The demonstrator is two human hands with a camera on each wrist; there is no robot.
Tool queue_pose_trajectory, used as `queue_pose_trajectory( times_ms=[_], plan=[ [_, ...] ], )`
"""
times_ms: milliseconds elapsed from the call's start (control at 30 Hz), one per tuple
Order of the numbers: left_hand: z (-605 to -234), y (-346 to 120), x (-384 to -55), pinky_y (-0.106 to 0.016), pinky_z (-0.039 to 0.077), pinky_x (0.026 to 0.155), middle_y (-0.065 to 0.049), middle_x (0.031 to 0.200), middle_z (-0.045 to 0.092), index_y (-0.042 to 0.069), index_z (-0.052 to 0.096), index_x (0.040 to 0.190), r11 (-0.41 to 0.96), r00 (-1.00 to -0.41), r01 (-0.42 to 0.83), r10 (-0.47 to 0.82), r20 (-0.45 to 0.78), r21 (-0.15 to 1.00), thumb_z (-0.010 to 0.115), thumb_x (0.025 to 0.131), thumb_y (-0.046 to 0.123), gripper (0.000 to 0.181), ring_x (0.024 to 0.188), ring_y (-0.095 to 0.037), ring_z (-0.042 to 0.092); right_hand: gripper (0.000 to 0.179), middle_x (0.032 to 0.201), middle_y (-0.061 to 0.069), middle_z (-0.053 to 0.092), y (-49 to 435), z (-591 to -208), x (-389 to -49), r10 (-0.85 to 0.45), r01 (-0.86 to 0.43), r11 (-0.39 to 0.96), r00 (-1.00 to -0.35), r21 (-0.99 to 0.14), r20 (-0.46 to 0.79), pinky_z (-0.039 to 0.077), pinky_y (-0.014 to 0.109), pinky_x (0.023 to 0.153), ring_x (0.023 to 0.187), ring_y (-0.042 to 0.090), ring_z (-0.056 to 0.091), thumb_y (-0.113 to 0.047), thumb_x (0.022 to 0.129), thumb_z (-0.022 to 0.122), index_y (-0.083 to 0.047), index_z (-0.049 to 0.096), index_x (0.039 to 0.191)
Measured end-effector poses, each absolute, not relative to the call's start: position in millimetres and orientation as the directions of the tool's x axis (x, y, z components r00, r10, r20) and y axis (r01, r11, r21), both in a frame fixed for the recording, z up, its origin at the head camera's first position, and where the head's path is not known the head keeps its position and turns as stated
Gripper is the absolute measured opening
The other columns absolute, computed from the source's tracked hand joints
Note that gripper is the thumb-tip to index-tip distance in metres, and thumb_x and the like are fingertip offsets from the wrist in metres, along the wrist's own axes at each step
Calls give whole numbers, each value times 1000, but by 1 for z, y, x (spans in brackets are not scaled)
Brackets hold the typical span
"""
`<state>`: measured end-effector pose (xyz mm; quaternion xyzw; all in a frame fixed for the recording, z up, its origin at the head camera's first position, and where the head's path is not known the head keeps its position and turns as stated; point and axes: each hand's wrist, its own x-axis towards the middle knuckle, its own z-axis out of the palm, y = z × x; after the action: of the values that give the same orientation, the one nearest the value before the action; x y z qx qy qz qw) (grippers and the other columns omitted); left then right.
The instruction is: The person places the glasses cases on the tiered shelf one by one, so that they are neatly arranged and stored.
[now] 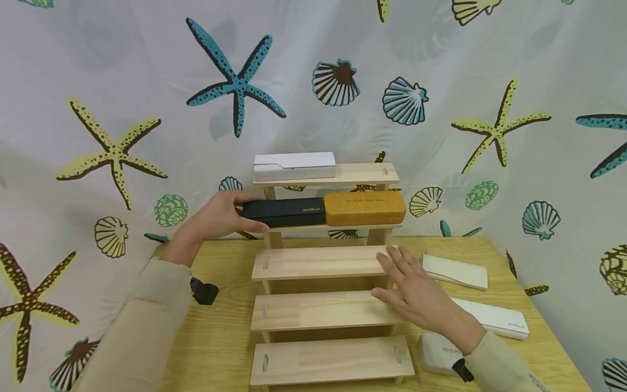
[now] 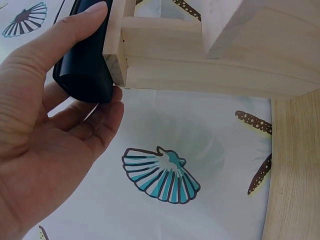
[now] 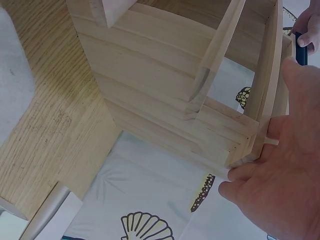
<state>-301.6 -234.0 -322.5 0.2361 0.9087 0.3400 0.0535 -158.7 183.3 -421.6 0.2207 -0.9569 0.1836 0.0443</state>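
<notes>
A black glasses case (image 1: 284,212) lies on the second step from the top of a wooden tiered stand (image 1: 323,309). My left hand (image 1: 226,213) grips its left end, thumb along the front and fingers behind, as the left wrist view shows its dark end (image 2: 85,82) between them. Butted against its right end is a mustard-yellow glasses case (image 1: 364,209). My right hand (image 1: 416,291) is spread with fingers extended over the right ends of the middle steps. In the right wrist view its fingertips (image 3: 232,187) are at the stand's side edge.
A white case (image 1: 294,167) sits on the top step, at the left. Right of the stand, the wooden table (image 1: 210,348) bears a flat cream case (image 1: 455,270), a long white case (image 1: 495,317) and a rounded white case (image 1: 436,354). A patterned curtain (image 1: 294,54) hangs behind.
</notes>
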Motion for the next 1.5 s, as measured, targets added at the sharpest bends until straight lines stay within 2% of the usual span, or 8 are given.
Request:
queue_pose_trajectory(
  times_ms=[267, 633, 967, 1067, 1167, 1267, 1333, 1500],
  plan=[
    [-322, -231, -299, -29, 58, 79, -23, 136, 62, 3, 57, 150, 645, -890, 369, 452, 56, 669, 90, 85, 28, 77, 105, -33, 70, 79, 175, 22, 18, 183, -420, -159, -409, -440, 835, -898, -331, 163, 27, 68, 125, 162, 47, 14, -50, 107, 57, -6, 30, 166],
    [-327, -230, -298, -31, 58, 77, -24, 137, 59, 9, 56, 153, 634, -906, 330, 421, 46, 700, 90, 85, 28, 78, 105, -34, 69, 78, 174, 23, 19, 182, -420, -158, -410, -441, 835, -897, -329, 162, 27, 68, 124, 161, 48, 15, -49, 107, 57, -4, 31, 165],
    [-328, -230, -299, -31, 58, 76, -22, 144, 58, 13, 55, 155, 610, -890, 378, 445, 93, 697, 89, 87, 26, 77, 105, -34, 70, 78, 174, 24, 19, 182, -420, -158, -410, -441, 833, -898, -333, 162, 27, 68, 124, 161, 49, 16, -48, 107, 57, -4, 30, 166],
    [-328, -231, -295, -36, 60, 80, -22, 152, 54, 16, 52, 157, 603, -893, 377, 439, 102, 703, 87, 89, 28, 78, 110, -38, 70, 78, 174, 25, 20, 182, -420, -158, -412, -443, 832, -897, -335, 161, 27, 68, 124, 160, 50, 17, -48, 107, 57, -4, 31, 165],
    [-328, -235, -289, -47, 60, 95, -20, 160, 48, 19, 46, 161, 620, -896, 390, 425, 126, 681, 80, 95, 34, 76, 127, -42, 64, 78, 174, 25, 19, 182, -420, -158, -417, -448, 830, -894, -331, 164, 27, 68, 124, 161, 50, 16, -48, 107, 57, -4, 30, 166],
    [-328, -239, -280, -57, 50, 112, -18, 166, 43, 20, 41, 164, 643, -894, 418, 416, 166, 642, 72, 100, 40, 73, 145, -43, 50, 78, 174, 24, 19, 182, -420, -159, -418, -450, 831, -893, -327, 167, 27, 68, 124, 161, 49, 16, -48, 107, 57, -4, 30, 166],
    [-328, -241, -272, -59, 42, 119, -16, 167, 41, 19, 38, 165, 659, -893, 433, 407, 192, 615, 69, 102, 42, 74, 152, -41, 42, 78, 174, 24, 19, 182, -420, -159, -418, -450, 831, -893, -326, 168, 27, 68, 124, 161, 49, 16, -48, 107, 56, -4, 30, 166],
    [-333, -246, -245, -68, 34, 121, -17, 172, 32, 19, 29, 168, 690, -900, 429, 378, 216, 583, 64, 104, 45, 78, 157, -46, 31, 78, 174, 24, 19, 183, -421, -158, -414, -444, 833, -896, -328, 163, 25, 67, 125, 161, 49, 16, -48, 107, 56, -4, 30, 166]
  ],
)
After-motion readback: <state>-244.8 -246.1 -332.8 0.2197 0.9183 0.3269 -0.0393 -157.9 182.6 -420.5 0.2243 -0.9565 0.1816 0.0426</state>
